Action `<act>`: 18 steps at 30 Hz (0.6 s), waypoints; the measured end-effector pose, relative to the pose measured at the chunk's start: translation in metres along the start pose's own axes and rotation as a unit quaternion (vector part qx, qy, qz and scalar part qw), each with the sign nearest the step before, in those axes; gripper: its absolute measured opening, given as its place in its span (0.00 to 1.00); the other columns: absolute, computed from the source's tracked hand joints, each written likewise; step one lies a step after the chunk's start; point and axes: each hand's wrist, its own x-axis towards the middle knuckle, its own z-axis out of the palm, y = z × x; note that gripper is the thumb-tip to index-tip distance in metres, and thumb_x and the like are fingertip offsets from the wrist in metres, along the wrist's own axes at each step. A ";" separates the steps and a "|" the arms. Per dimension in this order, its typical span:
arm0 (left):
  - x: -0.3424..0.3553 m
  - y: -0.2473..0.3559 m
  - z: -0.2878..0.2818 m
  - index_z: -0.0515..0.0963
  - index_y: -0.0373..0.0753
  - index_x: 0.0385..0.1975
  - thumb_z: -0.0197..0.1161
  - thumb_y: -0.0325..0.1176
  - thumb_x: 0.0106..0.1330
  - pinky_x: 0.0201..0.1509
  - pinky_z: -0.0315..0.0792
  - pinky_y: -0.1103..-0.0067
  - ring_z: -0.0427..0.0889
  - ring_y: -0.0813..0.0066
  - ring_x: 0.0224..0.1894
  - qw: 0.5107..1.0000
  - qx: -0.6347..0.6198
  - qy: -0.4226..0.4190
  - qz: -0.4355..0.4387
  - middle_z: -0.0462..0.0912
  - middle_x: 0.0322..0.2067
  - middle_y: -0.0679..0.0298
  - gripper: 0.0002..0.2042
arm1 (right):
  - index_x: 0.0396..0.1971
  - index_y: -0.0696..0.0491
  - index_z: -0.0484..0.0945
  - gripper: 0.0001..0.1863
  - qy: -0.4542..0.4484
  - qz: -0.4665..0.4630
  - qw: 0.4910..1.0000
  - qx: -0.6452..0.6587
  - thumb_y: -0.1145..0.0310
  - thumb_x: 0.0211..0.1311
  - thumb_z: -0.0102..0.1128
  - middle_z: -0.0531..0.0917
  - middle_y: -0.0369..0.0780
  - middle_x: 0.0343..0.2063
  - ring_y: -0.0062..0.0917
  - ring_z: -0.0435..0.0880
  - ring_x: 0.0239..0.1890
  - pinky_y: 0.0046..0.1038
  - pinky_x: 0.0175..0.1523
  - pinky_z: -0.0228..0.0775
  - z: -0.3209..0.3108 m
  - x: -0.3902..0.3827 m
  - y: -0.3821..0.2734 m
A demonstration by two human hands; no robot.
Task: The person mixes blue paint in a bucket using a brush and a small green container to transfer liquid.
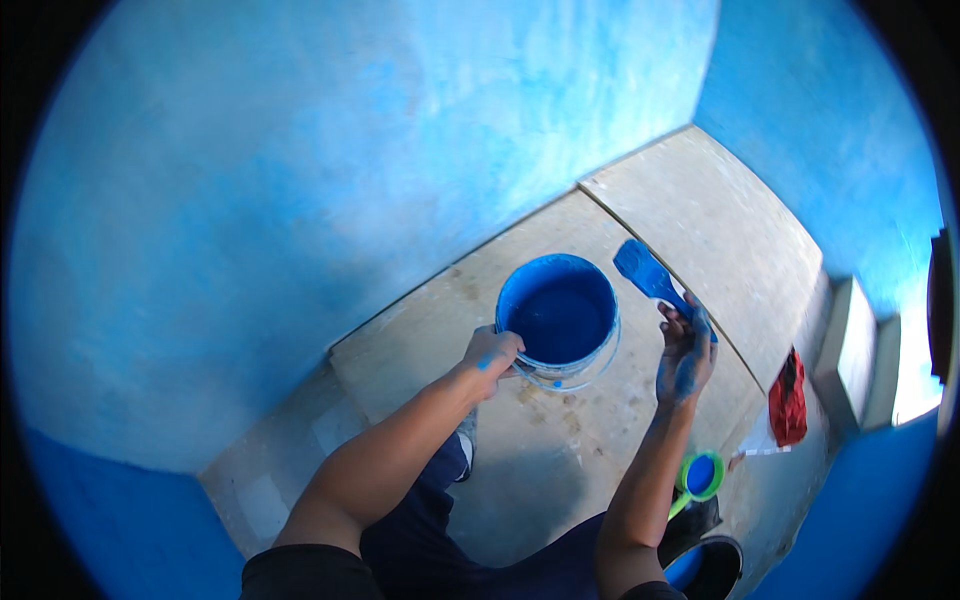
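Observation:
My left hand (490,360) grips the near left side of a bucket (590,365) of deep blue paint, which has a wire handle hanging around its lower part. My right hand (685,355), smeared with blue, holds a paint-covered brush (645,268) to the right of the bucket, its bristle end angled up and left, clear of the rim. Pale boards (725,215) with a gap between them lie underneath, marked with stains. Behind them rises a patchily painted light blue wall (300,170).
A green long-handled dipper (700,475) with blue paint sits at lower right, beside a black container (715,550) with blue inside. A red crumpled item (788,405) lies at the right near pale ledges (845,350). Blue walls (820,130) enclose the space.

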 end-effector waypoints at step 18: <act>-0.014 0.028 -0.227 0.77 0.27 0.47 0.55 0.25 0.61 0.51 0.79 0.71 0.85 0.60 0.42 0.917 -0.238 0.319 0.036 0.82 0.44 0.50 0.16 | 0.54 0.62 0.80 0.20 -0.274 0.048 0.958 -0.066 0.63 0.70 0.61 0.88 0.43 0.39 0.25 0.86 0.39 0.24 0.38 0.74 0.366 0.067 0.264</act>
